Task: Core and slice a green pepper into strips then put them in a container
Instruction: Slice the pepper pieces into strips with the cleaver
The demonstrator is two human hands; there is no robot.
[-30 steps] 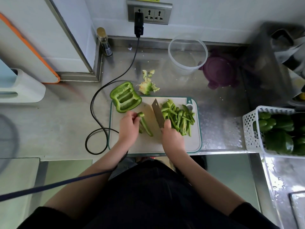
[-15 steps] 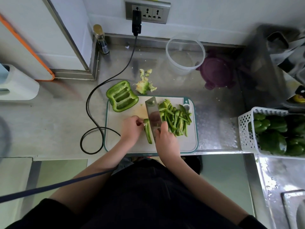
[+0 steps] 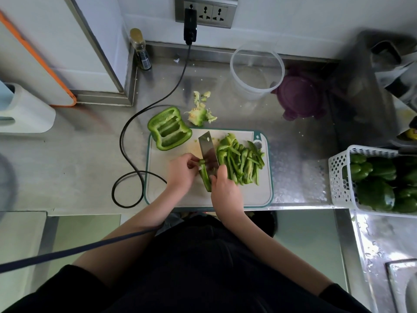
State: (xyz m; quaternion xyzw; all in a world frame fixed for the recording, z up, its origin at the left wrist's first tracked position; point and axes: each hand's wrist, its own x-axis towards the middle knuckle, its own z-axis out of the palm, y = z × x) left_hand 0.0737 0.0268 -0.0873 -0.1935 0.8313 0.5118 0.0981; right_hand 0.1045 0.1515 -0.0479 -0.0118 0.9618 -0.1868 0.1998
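Right hand (image 3: 225, 188) is wrapped round the handle of the cleaver (image 3: 208, 150), fingers curled tight, blade pointing up the frame across the middle of the cutting board (image 3: 248, 197). Left hand (image 3: 182, 172) sits just left of the blade, fingertips pinching the top end of the last narrow pepper piece (image 3: 205, 177) to keep it from sliding while it gets split. Knuckles look tucked back from the edge, which is probably the point.

Finished strips (image 3: 241, 163) are heaped right of the blade, so each cut just gets shoved over to that side, out of the way. Other pepper half (image 3: 169, 132) waits cut-side up at the board's upper left corner, hanging partly onto the steel surface (image 3: 79, 159), not sliced yet. Core scraps (image 3: 199, 112) are dumped just above the board, off the work area.

Clear container (image 3: 257, 68) stands open near the top centre with nothing green in it that I can see, purple lid (image 3: 300, 96) beside it. So roughly halfway I'd say. Basket of whole peppers (image 3: 379, 181) at the right edge.
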